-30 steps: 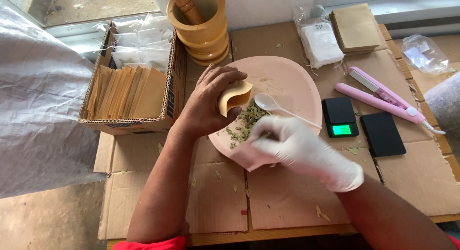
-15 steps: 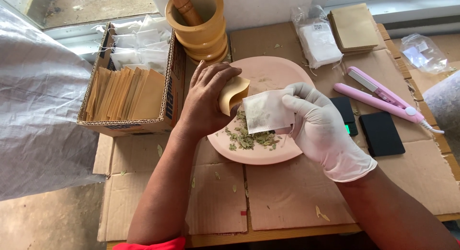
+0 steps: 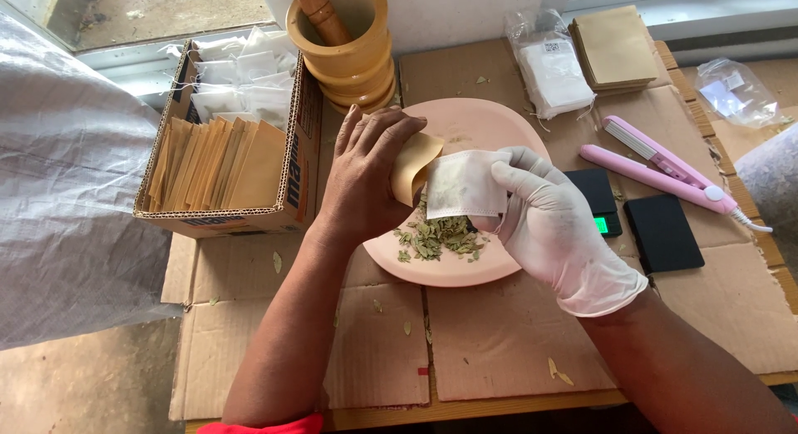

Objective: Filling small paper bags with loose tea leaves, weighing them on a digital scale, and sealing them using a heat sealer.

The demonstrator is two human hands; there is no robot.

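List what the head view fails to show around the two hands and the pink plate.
- Contents of the white filter bag: the paper is opaque.
- Mouth of the tan envelope: covered by the left hand.
- Right hand fingertips: behind the bag.
- Pink plate middle: under both hands.
- Scale display: partly hidden by the right hand and too small to read.
- Mortar interior: cut by the top edge.

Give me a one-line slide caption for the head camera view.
Bare left hand holds a tan pouch, gloved right hand a white filter bag, above dried leaves on a pink plate.
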